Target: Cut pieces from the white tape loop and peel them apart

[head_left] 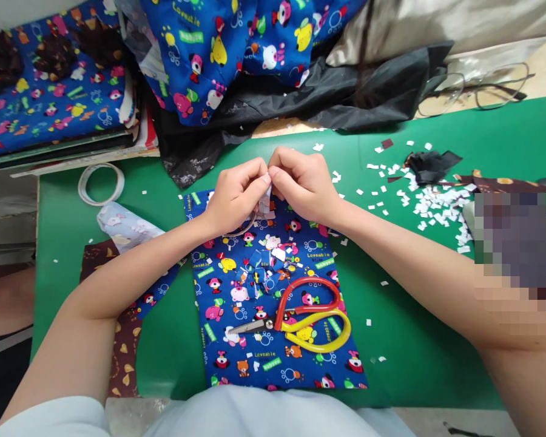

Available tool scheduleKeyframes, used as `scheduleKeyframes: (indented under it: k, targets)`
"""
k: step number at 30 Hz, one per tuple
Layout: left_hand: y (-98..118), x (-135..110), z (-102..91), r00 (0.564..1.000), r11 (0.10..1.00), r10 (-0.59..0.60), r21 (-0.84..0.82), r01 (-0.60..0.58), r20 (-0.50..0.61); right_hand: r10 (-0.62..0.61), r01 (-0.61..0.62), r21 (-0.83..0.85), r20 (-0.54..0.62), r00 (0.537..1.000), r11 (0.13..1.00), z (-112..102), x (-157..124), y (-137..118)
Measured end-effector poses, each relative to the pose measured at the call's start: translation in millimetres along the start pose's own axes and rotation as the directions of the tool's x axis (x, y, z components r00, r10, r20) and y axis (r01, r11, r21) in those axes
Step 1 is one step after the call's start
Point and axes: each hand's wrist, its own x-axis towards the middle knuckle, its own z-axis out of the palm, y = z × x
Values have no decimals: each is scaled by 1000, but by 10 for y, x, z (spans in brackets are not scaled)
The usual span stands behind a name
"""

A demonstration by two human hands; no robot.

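My left hand [236,194] and my right hand [303,182] meet above the far edge of a blue cartoon-print fabric sheet [227,340] on the green table [414,315]. Both pinch a small pale folded piece [267,197] between thumbs and fingertips. A thin ring of tape [243,229] shows under my left hand. Small cut fabric scraps [266,273] lie piled on the sheet. Scissors [300,318] with one red and one yellow handle rest shut on the sheet, nearer to me.
A roll of clear tape [101,182] lies at the left. White paper bits [430,203] are scattered at the right beside dark scraps [432,165]. More blue print fabric [236,42], black plastic [346,91] and eyeglasses [477,91] lie at the back. A brown patterned cloth [122,352] lies at the left.
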Motion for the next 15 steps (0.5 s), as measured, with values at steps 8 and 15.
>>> scheduleKeyframes:
  k: [8,15]
  targets:
    - [2,8,-5,1000,1000,20,17,-20,-12,-6,6,20,0,1000,1000,0,-5,13]
    - [-33,23,-2,997,998,71,1,-71,-33,-44,44,31,-9,999,999,5,4,39]
